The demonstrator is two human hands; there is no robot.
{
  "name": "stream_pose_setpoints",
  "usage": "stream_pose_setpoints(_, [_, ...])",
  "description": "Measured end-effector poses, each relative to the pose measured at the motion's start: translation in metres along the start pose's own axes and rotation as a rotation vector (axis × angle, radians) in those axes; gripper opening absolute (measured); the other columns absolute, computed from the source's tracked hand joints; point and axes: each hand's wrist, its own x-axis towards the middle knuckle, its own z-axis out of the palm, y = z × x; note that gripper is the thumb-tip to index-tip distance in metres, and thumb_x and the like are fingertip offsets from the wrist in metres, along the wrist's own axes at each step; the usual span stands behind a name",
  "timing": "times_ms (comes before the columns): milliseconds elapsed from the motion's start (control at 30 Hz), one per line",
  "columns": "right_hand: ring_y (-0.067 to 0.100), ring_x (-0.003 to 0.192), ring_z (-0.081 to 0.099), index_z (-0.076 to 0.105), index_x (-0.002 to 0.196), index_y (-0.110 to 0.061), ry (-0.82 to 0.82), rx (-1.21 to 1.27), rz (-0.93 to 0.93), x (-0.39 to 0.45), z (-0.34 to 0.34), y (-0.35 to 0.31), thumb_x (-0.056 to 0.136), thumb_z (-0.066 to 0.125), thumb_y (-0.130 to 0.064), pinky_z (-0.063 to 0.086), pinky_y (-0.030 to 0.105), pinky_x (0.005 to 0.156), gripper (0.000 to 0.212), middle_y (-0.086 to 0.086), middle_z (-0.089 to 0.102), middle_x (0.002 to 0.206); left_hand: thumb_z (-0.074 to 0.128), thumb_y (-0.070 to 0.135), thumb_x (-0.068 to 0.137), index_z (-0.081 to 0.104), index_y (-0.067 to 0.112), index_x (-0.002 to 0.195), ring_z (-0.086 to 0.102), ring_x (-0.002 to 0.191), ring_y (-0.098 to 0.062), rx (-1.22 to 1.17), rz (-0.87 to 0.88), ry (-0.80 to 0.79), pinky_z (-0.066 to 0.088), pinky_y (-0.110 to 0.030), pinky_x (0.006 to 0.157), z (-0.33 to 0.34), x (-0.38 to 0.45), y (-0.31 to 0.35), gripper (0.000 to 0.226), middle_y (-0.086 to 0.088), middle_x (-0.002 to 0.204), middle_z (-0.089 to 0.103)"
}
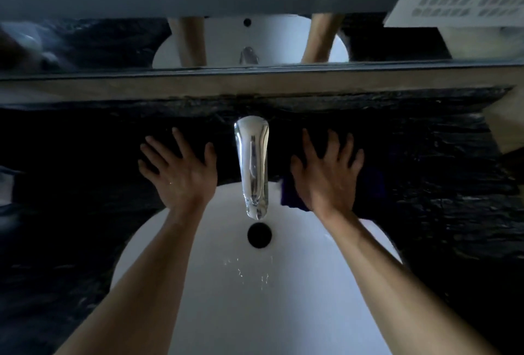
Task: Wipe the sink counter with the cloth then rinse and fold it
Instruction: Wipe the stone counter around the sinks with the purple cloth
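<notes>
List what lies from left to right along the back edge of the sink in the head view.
Left hand flat on the dark counter → chrome faucet → dark blue cloth edge → right hand pressing flat on the cloth.

Single head-worn wide-angle view, looking steeply down and forward from above a white oval ceramic sink basin (226, 312). It sits close, with both forearms entering from the bottom edge. The curved chrome tap (251, 167) stands centre frame. A wall mirror (255, 0) fills the top. Straight lines bow toward the edges.
</notes>
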Motion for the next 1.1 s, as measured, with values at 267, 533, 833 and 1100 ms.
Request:
stream_pose_setpoints(267, [0.045, 0.135, 0.042, 0.05, 0.145, -0.043, 0.024, 0.039, -0.222, 0.013, -0.008, 0.056, 0.089, 0.043, -0.051, 0.035, 0.058, 0.112, 0.056, 0.019, 0.046, 0.142, 0.026, 0.063, 0.097, 0.03, 0.007, 0.155, 0.022, 0.145, -0.056, -0.009, 0.031, 0.008, 0.021, -0.07, 0.112, 0.0, 0.001, -0.003, 0.081, -0.044, 0.154, 0.022])
stream_pose_setpoints(533, [0.053, 0.137, 0.033, 0.041, 0.15, -0.036, 0.031, -0.019, 0.137, 0.018, -0.002, 0.069, 0.094, 0.052, -0.045, 0.025, 0.066, 0.114, 0.058, 0.022, 0.037, 0.149, 0.029, 0.058, 0.099, 0.027, 0.006, 0.155, 0.022, 0.144, -0.057, 0.014, 0.022, 0.018, 0.02, -0.069, 0.113, 0.0, 0.0, 0.0, 0.077, -0.044, 0.154, 0.021])
stream_pose_setpoints(833, [0.041, 0.14, 0.043, 0.051, 0.145, -0.039, -0.027, 0.0, -0.349, 0.016, -0.002, 0.04, 0.088, 0.044, -0.045, 0.033, 0.055, 0.114, 0.058, 0.01, 0.051, 0.149, 0.025, 0.062, 0.095, 0.028, 0.008, 0.156, 0.02, 0.146, -0.055, 0.003, 0.025, -0.007, 0.02, -0.069, 0.114, -0.002, 0.001, -0.001, 0.082, -0.041, 0.156, 0.02])
stream_pose_setpoints(1100, [0.043, 0.15, 0.028, 0.037, 0.155, -0.034, -0.038, -0.015, 0.18, -0.007, -0.019, 0.154, 0.089, 0.028, -0.048, 0.021, 0.06, 0.12, 0.068, 0.014, 0.032, 0.164, 0.032, 0.055, 0.099, 0.028, 0.006, 0.155, 0.02, 0.145, -0.057, -0.005, 0.023, 0.03, 0.018, -0.07, 0.114, 0.002, 0.0, 0.002, 0.075, -0.043, 0.155, 0.02])
